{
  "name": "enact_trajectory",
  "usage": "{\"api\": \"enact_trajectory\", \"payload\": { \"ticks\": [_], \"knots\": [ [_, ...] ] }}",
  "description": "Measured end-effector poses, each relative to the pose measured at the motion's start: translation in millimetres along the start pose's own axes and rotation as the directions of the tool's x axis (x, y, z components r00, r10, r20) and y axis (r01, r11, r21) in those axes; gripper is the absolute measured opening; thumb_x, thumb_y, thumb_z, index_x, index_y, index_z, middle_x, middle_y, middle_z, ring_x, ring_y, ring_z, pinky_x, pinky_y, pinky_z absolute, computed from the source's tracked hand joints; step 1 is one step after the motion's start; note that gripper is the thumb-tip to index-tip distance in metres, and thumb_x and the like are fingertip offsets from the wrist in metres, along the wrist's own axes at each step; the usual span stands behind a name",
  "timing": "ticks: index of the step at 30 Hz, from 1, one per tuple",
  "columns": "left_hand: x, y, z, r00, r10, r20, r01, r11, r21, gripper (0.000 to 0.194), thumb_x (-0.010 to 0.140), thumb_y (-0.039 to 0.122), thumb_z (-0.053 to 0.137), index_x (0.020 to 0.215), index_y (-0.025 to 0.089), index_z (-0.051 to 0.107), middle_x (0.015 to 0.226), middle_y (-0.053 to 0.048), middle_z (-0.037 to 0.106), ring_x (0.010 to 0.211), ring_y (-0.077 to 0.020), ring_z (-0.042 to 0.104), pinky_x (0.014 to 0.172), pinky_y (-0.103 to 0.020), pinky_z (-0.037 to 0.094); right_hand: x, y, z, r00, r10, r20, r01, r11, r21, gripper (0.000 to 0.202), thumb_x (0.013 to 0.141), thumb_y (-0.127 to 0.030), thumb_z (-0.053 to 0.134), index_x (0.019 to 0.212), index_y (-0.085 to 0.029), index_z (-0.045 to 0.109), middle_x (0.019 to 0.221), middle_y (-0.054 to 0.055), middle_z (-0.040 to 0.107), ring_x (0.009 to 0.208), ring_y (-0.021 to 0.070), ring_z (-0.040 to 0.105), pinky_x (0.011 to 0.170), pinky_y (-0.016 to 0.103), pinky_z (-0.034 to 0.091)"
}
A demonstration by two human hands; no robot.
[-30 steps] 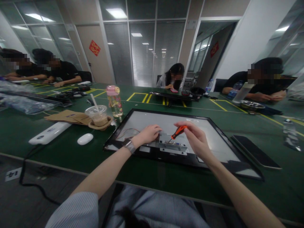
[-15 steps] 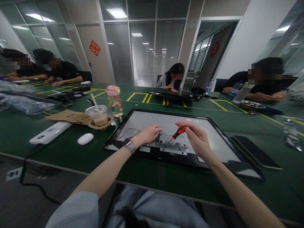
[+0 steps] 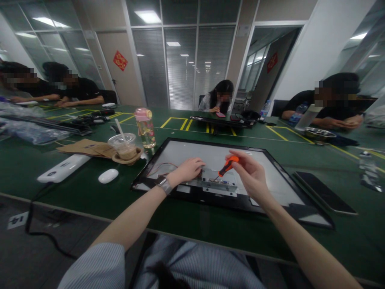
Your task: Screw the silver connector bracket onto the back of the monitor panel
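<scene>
Metal bracket (image 3: 220,187) lay on the panel (image 3: 279,180). Screwdriver (image 3: 225,168) leaned tip-down over bracket; tip contact unconf. R hand (image 3: 251,174), right of bracket, had fingers clamped on its hdl. L hand (image 3: 189,169) sat at bracket's left end; finger grip couldn't be told. Rec.: straighter shaft, seated tip, braced bracket seemed advisable.

Head cam (sole view) faces fwd/down over tbl (image 3: 186,218).

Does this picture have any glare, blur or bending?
Head view: white lights glare in the glass; head view: the door leans, as if through a wide lens; head view: detail is soft, leaving the screwdriver's tip unclear, though its handle shows.
</scene>
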State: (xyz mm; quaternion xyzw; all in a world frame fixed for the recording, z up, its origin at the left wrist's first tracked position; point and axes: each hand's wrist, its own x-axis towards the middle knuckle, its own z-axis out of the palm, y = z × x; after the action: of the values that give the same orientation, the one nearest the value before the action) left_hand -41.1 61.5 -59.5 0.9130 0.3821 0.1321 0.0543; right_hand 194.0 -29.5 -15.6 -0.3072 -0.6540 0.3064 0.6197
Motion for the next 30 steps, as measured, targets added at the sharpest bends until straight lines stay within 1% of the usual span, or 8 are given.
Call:
{"api": "enact_trajectory", "payload": {
  "ticks": [5, 9, 11, 16, 19, 23, 25, 30],
  "knots": [
    [0.8, -1.4, 2.2, 1.000, 0.008, -0.011, -0.008, 1.000, 0.004, 0.037, 0.102, 0.018, 0.046, 0.135, 0.021, 0.062, 0.139, -0.009, 0.061, 0.125, -0.0218, 0.061, 0.111, -0.036, 0.048, -1.0, -7.8, 3.0, 0.998, -0.053, 0.025, 0.055, 0.995, -0.080, 0.019, 0.095, -0.040, 0.068, 0.108, -0.030, 0.078, 0.108, 0.007, 0.071, 0.104, 0.0259, 0.068, 0.090, 0.047, 0.059],
    [1.7, -0.3, 1.6, 1.000, 0.000, -0.005, 0.000, 1.000, 0.023, 0.037, 0.101, 0.017, 0.047, 0.135, 0.019, 0.062, 0.139, -0.011, 0.062, 0.125, -0.0231, 0.061, 0.111, -0.037, 0.048, 0.5, -10.8, 4.2, 0.995, -0.101, -0.007, 0.100, 0.991, -0.091, 0.011, 0.087, -0.038, 0.078, 0.094, -0.031, 0.082, 0.094, 0.005, 0.066, 0.089, 0.0228, 0.066, 0.077, 0.042, 0.060],
    [1.5, 0.6, 0.5, 1.000, 0.003, 0.001, -0.003, 1.000, 0.024, 0.037, 0.101, 0.017, 0.047, 0.135, 0.018, 0.063, 0.139, -0.011, 0.062, 0.124, -0.0236, 0.062, 0.110, -0.037, 0.049, 0.6, -9.8, 3.6, 0.996, -0.094, -0.005, 0.093, 0.992, -0.086, 0.014, 0.089, -0.036, 0.077, 0.101, -0.033, 0.082, 0.093, 0.004, 0.068, 0.087, 0.0217, 0.067, 0.077, 0.041, 0.059],
    [0.8, 0.3, 0.3, 1.000, 0.023, -0.016, -0.023, 1.000, 0.014, 0.037, 0.101, 0.016, 0.046, 0.133, 0.019, 0.064, 0.137, -0.011, 0.063, 0.124, -0.0235, 0.062, 0.110, -0.038, 0.050, -2.2, -8.0, 2.6, 0.998, -0.045, 0.039, 0.048, 0.995, -0.083, 0.028, 0.099, -0.036, 0.063, 0.125, -0.037, 0.074, 0.109, 0.004, 0.075, 0.102, 0.0241, 0.070, 0.091, 0.046, 0.058],
    [1.5, -1.1, 2.1, 1.000, 0.022, -0.018, -0.022, 1.000, 0.010, 0.038, 0.100, 0.016, 0.046, 0.134, 0.020, 0.064, 0.137, -0.011, 0.063, 0.124, -0.0234, 0.062, 0.110, -0.038, 0.050, -2.4, -8.6, 3.6, 0.997, -0.072, 0.039, 0.075, 0.994, -0.080, 0.023, 0.097, -0.038, 0.065, 0.117, -0.034, 0.078, 0.109, 0.006, 0.073, 0.106, 0.0258, 0.068, 0.092, 0.047, 0.058],
    [2.0, -1.7, 3.3, 1.000, 0.009, -0.014, -0.008, 1.000, 0.015, 0.038, 0.101, 0.017, 0.046, 0.135, 0.020, 0.063, 0.139, -0.011, 0.062, 0.125, -0.0238, 0.062, 0.111, -0.039, 0.049, -0.1, -7.6, 3.8, 0.993, -0.121, -0.013, 0.119, 0.990, -0.072, 0.012, 0.087, -0.036, 0.078, 0.098, -0.033, 0.083, 0.096, 0.005, 0.067, 0.092, 0.0230, 0.066, 0.077, 0.041, 0.061],
    [1.6, -1.2, 2.7, 1.000, 0.009, -0.014, -0.009, 1.000, 0.011, 0.037, 0.101, 0.017, 0.046, 0.134, 0.020, 0.063, 0.139, -0.011, 0.062, 0.125, -0.0236, 0.061, 0.111, -0.039, 0.049, 0.6, -6.2, 3.0, 0.995, -0.104, -0.010, 0.103, 0.993, -0.060, 0.017, 0.088, -0.033, 0.077, 0.104, -0.035, 0.082, 0.093, 0.004, 0.068, 0.088, 0.0217, 0.067, 0.075, 0.041, 0.061],
    [0.4, 0.6, -0.3, 1.000, 0.010, -0.010, -0.010, 1.000, 0.000, 0.037, 0.102, 0.017, 0.046, 0.134, 0.019, 0.063, 0.138, -0.011, 0.062, 0.125, -0.0236, 0.062, 0.111, -0.037, 0.048, -0.5, -4.3, 0.8, 0.997, -0.073, 0.012, 0.074, 0.996, -0.048, 0.026, 0.097, -0.031, 0.067, 0.120, -0.038, 0.076, 0.106, 0.003, 0.076, 0.100, 0.0228, 0.070, 0.090, 0.045, 0.059]
  ]
}}
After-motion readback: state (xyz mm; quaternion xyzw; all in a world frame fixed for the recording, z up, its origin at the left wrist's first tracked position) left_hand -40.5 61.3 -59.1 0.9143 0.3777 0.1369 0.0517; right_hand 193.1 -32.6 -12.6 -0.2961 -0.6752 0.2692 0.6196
